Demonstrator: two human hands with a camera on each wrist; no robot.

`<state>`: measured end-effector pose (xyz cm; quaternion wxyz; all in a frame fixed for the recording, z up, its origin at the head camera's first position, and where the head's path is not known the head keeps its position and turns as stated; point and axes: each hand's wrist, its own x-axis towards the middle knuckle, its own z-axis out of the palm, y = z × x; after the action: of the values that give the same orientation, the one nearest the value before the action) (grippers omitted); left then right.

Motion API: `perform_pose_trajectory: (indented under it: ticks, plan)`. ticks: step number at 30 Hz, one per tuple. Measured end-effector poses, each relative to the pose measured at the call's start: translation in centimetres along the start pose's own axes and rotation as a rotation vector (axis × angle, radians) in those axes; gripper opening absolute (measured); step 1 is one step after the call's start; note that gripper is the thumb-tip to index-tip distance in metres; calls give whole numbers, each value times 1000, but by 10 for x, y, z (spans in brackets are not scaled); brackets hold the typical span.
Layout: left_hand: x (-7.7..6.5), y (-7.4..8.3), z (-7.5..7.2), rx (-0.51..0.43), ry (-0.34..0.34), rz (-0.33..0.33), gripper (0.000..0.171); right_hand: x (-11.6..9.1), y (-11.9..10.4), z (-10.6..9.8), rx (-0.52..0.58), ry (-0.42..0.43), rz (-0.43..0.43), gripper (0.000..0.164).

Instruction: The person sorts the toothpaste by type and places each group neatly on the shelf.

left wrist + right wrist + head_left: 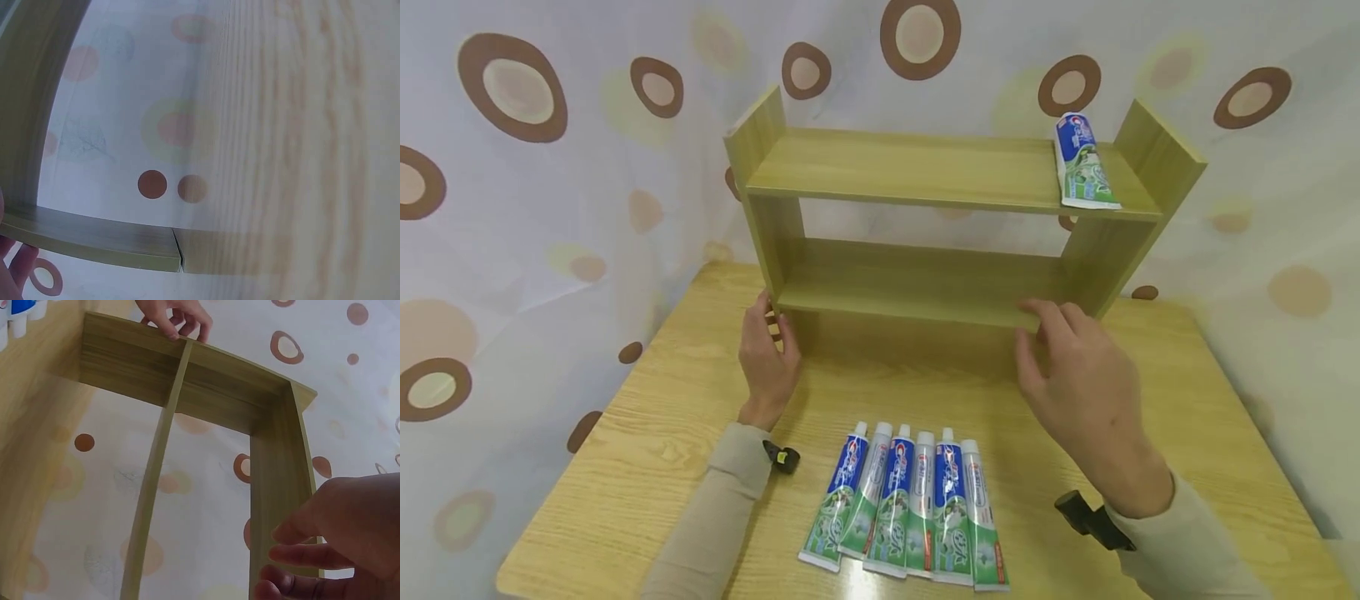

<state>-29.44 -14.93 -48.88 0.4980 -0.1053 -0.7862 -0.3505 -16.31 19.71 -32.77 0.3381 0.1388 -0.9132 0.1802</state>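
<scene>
A two-tier wooden shelf (910,175) stands at the back of the table. My left hand (767,354) grips its left side panel low down, thumb at the front and fingers around the outer side; the right wrist view shows this hand (178,315) at the panel's edge. My right hand (1086,392) hovers in front of the lower board's right part, fingers loosely bent, holding nothing. Whether its fingertips touch the board cannot be told. One blue-and-green toothpaste tube (1084,167) lies on the top board at the right, its flat end forward.
Several toothpaste tubes (895,500) lie side by side on the wooden table (647,433) between my forearms, caps toward the shelf. Some are blue and green, others silver and green. A patterned cloth (587,200) hangs behind and beside the table.
</scene>
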Motion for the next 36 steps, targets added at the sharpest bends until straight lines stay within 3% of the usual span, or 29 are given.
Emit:
perform_pose_trajectory:
  ticks: [21,30,36]
  plan:
    - [6,0,3,-5,-10,-21,39,-44,10,34,-2,-169,80,27]
    - [2,0,1,-1,-12,-13,39,-65,11,43,24,-341,133,31]
    - [1,-2,-1,0,-14,-20,40,-73,12,47,19,-372,127,31]
